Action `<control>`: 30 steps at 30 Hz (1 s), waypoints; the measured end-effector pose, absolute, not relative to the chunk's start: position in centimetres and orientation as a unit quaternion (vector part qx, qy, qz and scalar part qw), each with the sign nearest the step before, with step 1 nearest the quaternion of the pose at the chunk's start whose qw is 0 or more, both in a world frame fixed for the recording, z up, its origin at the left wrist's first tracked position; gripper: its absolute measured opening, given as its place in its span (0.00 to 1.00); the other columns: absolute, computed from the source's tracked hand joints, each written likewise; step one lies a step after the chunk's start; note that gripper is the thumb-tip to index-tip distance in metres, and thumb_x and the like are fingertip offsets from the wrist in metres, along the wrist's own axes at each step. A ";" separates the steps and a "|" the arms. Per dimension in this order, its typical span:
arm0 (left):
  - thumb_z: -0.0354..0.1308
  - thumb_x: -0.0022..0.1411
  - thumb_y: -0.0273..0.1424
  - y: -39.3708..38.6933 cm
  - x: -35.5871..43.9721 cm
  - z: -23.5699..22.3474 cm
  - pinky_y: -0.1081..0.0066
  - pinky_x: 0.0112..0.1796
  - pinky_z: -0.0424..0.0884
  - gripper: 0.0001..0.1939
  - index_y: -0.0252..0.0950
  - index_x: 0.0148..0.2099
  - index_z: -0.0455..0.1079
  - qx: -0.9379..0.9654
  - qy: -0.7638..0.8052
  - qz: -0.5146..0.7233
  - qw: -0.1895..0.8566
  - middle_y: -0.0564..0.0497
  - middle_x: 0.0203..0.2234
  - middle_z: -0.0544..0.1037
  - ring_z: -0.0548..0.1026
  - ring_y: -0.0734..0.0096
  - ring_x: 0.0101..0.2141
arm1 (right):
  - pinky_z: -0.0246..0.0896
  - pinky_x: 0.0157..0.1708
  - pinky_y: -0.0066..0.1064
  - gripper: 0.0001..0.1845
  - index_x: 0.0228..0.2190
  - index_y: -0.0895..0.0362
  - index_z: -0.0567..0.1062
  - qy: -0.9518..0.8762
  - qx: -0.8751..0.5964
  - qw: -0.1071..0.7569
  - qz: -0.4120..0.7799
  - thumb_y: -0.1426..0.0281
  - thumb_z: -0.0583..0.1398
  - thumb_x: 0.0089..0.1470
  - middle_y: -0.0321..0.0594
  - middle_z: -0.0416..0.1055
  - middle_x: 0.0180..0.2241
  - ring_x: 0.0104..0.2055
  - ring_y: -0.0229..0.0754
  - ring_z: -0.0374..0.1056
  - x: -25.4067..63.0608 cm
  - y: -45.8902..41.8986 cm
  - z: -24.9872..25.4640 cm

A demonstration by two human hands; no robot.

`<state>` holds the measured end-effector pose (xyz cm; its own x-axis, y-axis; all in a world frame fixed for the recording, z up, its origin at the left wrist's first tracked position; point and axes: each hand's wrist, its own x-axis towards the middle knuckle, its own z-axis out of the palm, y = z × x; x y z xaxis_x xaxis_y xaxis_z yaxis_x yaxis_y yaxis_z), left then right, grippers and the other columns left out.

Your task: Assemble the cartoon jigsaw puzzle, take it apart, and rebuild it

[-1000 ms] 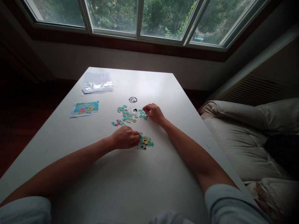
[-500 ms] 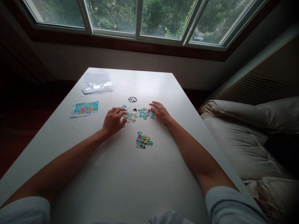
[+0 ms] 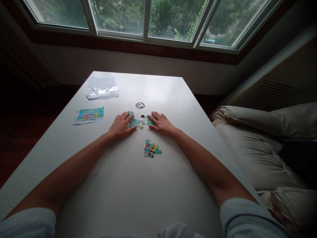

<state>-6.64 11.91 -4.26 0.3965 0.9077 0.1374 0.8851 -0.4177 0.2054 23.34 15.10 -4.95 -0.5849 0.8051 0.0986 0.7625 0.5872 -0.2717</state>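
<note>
Loose jigsaw puzzle pieces [image 3: 132, 123], mostly turquoise, lie in a spread around a round silver grommet [image 3: 140, 117] in the table. At the left side of the pieces my left hand [image 3: 120, 125] rests flat, fingers spread over some of them. On the opposite side my right hand [image 3: 161, 124] lies flat too, fingers apart, covering part of the right-hand pieces. Closer to me sits a joined section of puzzle [image 3: 151, 149] with a yellow cartoon figure; neither hand touches it.
A picture sheet [image 3: 90, 115] with the cartoon scene lies on the left of the white table [image 3: 138, 185]. Behind it is a clear plastic bag with papers [image 3: 102, 88]. A round opening [image 3: 140, 105] shows beyond the grommet. A cushioned sofa [image 3: 257, 148] stands at right.
Both hands have lowered flat onto the loose pieces. My right hand has moved left, over the right-hand pieces; my left hand has shifted slightly with its fingers spreading.
</note>
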 end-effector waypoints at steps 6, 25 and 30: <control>0.49 0.68 0.54 11.6 -6.6 -4.0 0.44 0.68 0.46 0.39 0.40 0.74 0.52 0.840 0.529 0.105 0.056 0.42 0.72 0.53 0.49 0.47 0.71 | 0.31 0.72 0.55 0.37 0.70 0.47 0.55 -0.892 -0.429 0.093 0.106 0.46 0.50 0.66 0.43 0.42 0.74 0.76 0.55 0.37 23.6 14.6 -4.7; 0.39 0.72 0.55 10.5 -6.1 -4.0 0.47 0.69 0.44 0.37 0.42 0.75 0.50 0.846 0.527 0.071 0.039 0.46 0.74 0.48 0.44 0.51 0.72 | 0.62 0.55 0.47 0.06 0.37 0.51 0.82 -0.839 -0.460 0.281 0.071 0.65 0.63 0.60 0.43 0.77 0.49 0.54 0.52 0.66 23.0 14.1 -4.1; 0.41 0.72 0.54 10.4 -6.1 -3.9 0.48 0.69 0.45 0.36 0.42 0.74 0.52 0.847 0.523 0.088 0.038 0.46 0.73 0.49 0.45 0.52 0.72 | 0.61 0.53 0.46 0.05 0.38 0.51 0.81 -0.831 -0.481 0.267 0.084 0.67 0.64 0.59 0.43 0.75 0.49 0.54 0.52 0.64 21.9 13.5 -3.8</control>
<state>-6.09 10.41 -3.93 0.4374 0.8927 0.1088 0.8792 -0.4499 0.1567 21.89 13.51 -3.76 -0.3949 0.8440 0.3630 0.7539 0.5235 -0.3970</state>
